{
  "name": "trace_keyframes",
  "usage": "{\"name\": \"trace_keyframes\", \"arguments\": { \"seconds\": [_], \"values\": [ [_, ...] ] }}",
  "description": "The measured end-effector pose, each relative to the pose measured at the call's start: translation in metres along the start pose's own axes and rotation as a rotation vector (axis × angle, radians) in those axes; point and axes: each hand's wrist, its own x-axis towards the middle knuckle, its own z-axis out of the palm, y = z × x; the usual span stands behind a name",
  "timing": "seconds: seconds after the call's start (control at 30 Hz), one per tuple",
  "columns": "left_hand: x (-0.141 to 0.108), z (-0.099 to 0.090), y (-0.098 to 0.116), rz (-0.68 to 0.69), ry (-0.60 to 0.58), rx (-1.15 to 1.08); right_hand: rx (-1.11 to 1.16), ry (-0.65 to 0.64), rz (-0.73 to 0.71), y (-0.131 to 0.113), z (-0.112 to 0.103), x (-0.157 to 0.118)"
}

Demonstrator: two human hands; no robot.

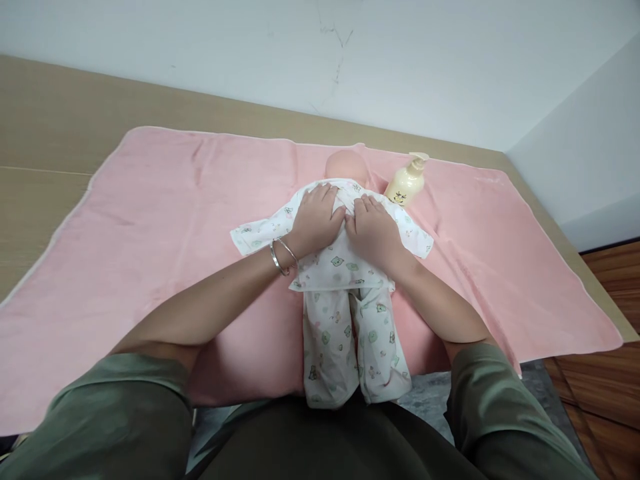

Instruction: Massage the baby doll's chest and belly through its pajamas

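A baby doll (346, 167) lies on a pink blanket (165, 200), its head toward the wall. It wears a white printed top (340, 267) and matching trousers (330, 340), whose legs reach the blanket's front edge. My left hand (317, 217) rests flat on the left upper part of the top, fingers spread toward the doll's head. On the right upper part lies my right hand (375, 230), its fingers also stretched out on the cloth. The two thumbs are close together at the middle. The doll's face cannot be made out.
A cream pump bottle (407, 181) leans on the blanket just right of the doll's head. Behind the blanket run the wooden table top (45, 113) and a pale wall (250, 53). Brown wooden panels (610, 380) stand at the lower right.
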Motion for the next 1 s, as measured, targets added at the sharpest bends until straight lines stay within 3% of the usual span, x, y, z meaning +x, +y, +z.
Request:
{"name": "trace_keyframes", "arguments": {
  "seconds": [0.37, 0.67, 1.0],
  "values": [
    [-0.028, -0.001, 0.028, 0.022, 0.064, -0.009, 0.123, -0.044, 0.021, 0.019, 0.005, 0.024],
    [0.001, -0.005, 0.003, -0.023, -0.033, -0.021, 0.025, -0.036, 0.021, 0.001, -0.003, 0.000],
    [-0.016, 0.001, 0.014, 0.042, 0.077, 0.013, 0.162, -0.052, 0.055, 0.022, 0.007, 0.025]
  ]
}}
